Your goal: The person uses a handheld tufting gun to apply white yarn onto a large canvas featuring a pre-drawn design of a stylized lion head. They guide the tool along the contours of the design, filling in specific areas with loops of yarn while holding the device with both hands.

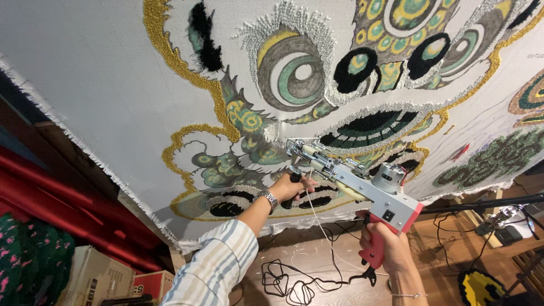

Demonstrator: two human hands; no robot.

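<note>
The stretched tufting cloth (pixel 102 79) with its half-filled lion design fills the view. Ahead of both grips, the tufting gun (pixel 362 184) presses its needle into it. Right hand (pixel 388 246) clamps the red handle; left hand (pixel 292 187) clamps the black front handle. Tufting looks underway; steady forward pressure seems needed.

tufting gun (pixel 362 181) against cloth (pixel 102 73) | boxes (pixel 96 275) lower left

Both hands on a grey metal tufting gun (pixel 362 184) with a red grip, right hand (pixel 385 246) low, left hand (pixel 292 187) up front, nose against white stretched cloth (pixel 102 73) with half-tufted green-gold lion face.
</note>
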